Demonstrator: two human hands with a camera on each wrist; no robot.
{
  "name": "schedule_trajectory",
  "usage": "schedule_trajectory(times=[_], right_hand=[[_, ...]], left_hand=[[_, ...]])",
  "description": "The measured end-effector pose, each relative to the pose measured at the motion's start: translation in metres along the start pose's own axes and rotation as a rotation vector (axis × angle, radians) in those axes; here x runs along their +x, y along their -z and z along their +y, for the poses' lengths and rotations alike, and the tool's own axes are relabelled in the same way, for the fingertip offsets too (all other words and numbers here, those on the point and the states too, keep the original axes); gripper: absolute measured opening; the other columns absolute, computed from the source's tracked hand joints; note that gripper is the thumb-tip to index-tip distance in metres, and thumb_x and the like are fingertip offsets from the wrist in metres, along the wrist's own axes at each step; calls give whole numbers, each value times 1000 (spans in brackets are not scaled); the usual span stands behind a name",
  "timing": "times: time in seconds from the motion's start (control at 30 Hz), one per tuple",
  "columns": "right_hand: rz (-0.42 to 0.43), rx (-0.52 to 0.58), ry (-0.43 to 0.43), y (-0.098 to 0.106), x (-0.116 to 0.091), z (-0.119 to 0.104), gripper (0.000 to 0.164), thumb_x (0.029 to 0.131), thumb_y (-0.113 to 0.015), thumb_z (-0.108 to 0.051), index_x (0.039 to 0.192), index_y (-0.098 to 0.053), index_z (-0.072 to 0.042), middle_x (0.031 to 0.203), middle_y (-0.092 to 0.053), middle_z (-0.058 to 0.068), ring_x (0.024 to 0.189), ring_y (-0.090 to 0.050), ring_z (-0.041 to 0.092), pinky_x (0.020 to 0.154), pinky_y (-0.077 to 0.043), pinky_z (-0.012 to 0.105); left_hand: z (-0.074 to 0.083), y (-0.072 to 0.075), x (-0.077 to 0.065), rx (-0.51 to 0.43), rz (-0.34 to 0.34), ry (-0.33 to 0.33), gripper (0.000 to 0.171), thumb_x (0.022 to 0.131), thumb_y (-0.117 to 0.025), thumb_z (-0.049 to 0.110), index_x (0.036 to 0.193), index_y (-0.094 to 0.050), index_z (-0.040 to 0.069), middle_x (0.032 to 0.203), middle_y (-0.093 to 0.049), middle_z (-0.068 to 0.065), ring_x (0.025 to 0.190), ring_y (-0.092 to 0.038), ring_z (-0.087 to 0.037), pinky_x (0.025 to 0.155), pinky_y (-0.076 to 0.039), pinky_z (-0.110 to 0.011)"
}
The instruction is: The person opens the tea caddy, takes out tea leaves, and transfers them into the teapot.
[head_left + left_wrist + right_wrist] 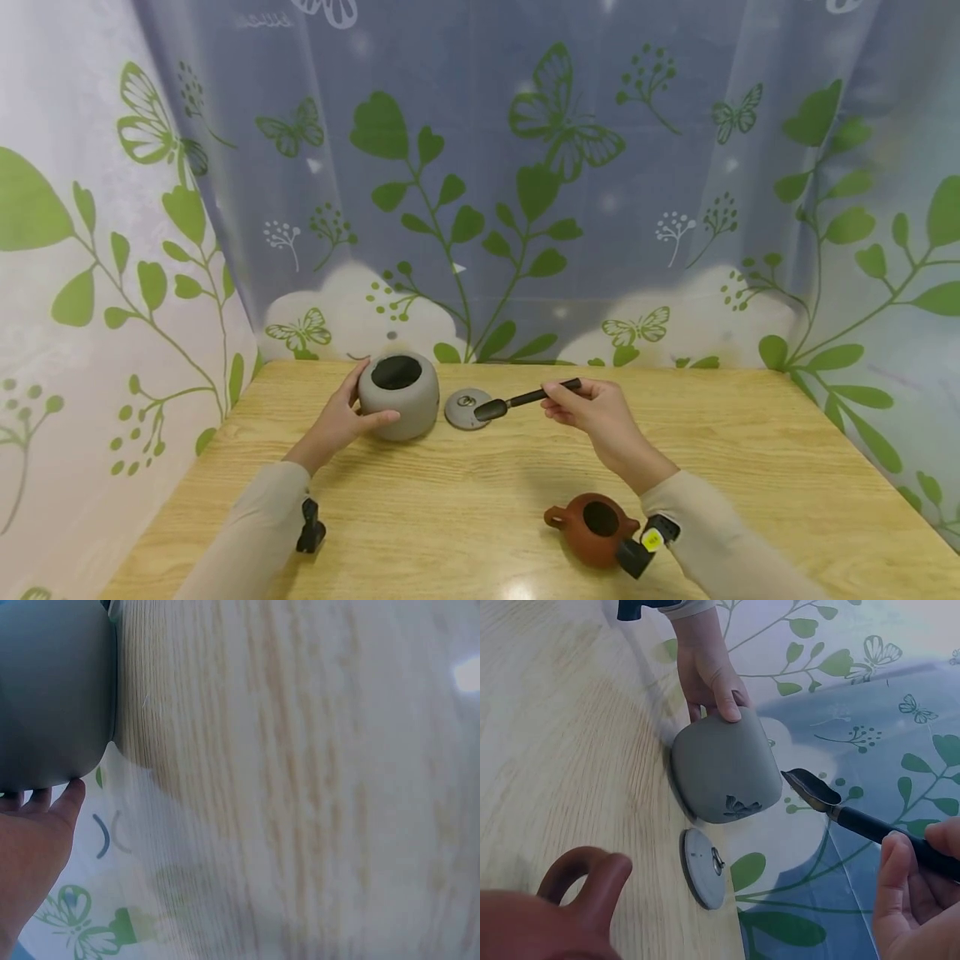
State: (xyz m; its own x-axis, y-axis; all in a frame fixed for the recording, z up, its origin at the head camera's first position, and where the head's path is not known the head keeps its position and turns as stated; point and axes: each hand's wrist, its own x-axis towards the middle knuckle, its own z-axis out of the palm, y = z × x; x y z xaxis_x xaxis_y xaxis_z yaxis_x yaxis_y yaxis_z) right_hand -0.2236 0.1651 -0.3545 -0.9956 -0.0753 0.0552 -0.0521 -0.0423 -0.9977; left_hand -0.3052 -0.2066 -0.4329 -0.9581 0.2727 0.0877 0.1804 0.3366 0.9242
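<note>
Seen from the head camera, the left hand [337, 425] is spread wide round the grey jar [405, 414], thumb and fingers clasping it from its eight-to-nine o'clock side. Well apart from it, at three o'clock from the jar, the right hand [602, 414] pinches the black scoop [527, 398] by its handle. The lid [459, 414] lies between, just beside the jar at three o'clock, and a reddish-brown teapot [585, 542] stands at four.
</note>
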Motion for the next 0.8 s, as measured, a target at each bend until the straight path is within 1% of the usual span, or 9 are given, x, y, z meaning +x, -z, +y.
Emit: schedule_trajectory(times=[0.13, 0.23, 0.4, 0.57, 0.8], right_hand=[[-1, 10, -3, -12, 6, -2, 27, 90, -68, -16, 102, -66, 8, 77, -70, 1, 74, -69, 12, 76, -58, 28], [-5, 17, -5, -21, 11, -3, 27, 91, -67, -13, 104, -64, 11, 78, -70, 2, 74, -69, 11, 76, -58, 27], [-4, 15, 4, -36, 20, -6, 27, 92, -65, -11, 107, -63, 12, 80, -70, 4, 75, -69, 12, 75, -58, 27], [-5, 4, 13, -50, 27, -8, 27, 93, -64, -10, 110, -64, 11, 81, -70, 4, 75, -69, 11, 75, -58, 27], [4, -6, 38, -69, 36, -11, 23, 92, -64, -7, 109, -66, 9, 81, -70, 4, 75, -69, 12, 76, -58, 29]], left_hand=[[0, 0, 0, 4, 0, -4, 105, 82, -78, 29, 155, -3, 29, 161, -5, -9, 147, -7, -33, 112, -22, -59], [1, 0, 0, 1, -3, -2, 105, 82, -78, 29, 155, -3, 28, 161, -4, -9, 147, -7, -33, 112, -22, -59], [1, 1, 0, -5, -1, -2, 105, 82, -78, 29, 155, -3, 28, 161, -4, -9, 147, -7, -33, 112, -23, -58], [1, 0, 0, 0, 1, -1, 105, 81, -78, 29, 155, -3, 28, 161, -5, -9, 147, -7, -33, 112, -23, -57], [0, 0, -1, -5, 1, -2, 105, 81, -78, 28, 155, -4, 28, 161, -5, -10, 147, -7, -33, 112, -23, -58]])
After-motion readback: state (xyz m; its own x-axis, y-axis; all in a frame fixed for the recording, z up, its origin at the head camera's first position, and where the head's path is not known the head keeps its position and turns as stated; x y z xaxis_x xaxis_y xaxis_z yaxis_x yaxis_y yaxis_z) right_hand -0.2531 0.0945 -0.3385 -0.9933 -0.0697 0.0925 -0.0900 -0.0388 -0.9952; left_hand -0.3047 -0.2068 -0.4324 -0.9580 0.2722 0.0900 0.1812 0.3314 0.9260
